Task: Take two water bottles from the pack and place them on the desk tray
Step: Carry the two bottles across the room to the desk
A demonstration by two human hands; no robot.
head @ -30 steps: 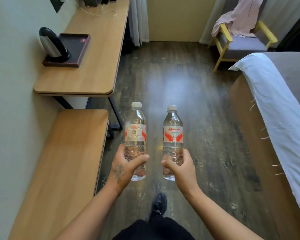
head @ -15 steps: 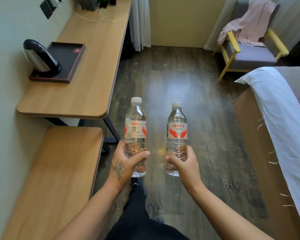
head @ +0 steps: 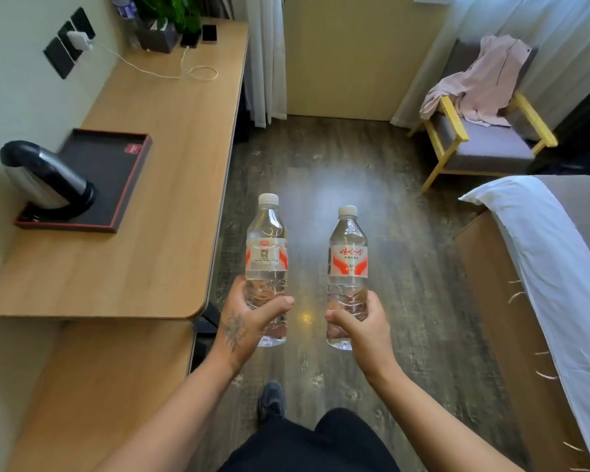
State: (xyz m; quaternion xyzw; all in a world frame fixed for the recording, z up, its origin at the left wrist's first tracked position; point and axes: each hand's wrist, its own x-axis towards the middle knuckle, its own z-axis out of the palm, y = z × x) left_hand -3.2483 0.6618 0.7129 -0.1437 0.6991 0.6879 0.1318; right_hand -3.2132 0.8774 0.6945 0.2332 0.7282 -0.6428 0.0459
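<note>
I hold two clear water bottles upright over the wooden floor, each with a white cap and a red-and-white label. My left hand (head: pixel 249 321) grips the lower half of the left bottle (head: pixel 267 257). My right hand (head: pixel 361 325) grips the lower half of the right bottle (head: pixel 348 264). The dark desk tray (head: pixel 123 178) with a red rim lies on the wooden desk (head: pixel 171 185) to my left, ahead of the bottles. A silver and black kettle (head: pixel 45 180) stands on the tray's near left part. The pack is not in view.
A lower wooden bench (head: pixel 109 386) runs along the wall below the desk's near end. A plant, phones and a charging cable (head: pixel 184 68) sit at the desk's far end. A bed (head: pixel 559 267) lies on the right, an armchair (head: pixel 484 137) with clothes beyond it.
I have walked forward: the desk and tray have come nearer and lower in the view. Both hands still hold the bottles upright in front of me.
</note>
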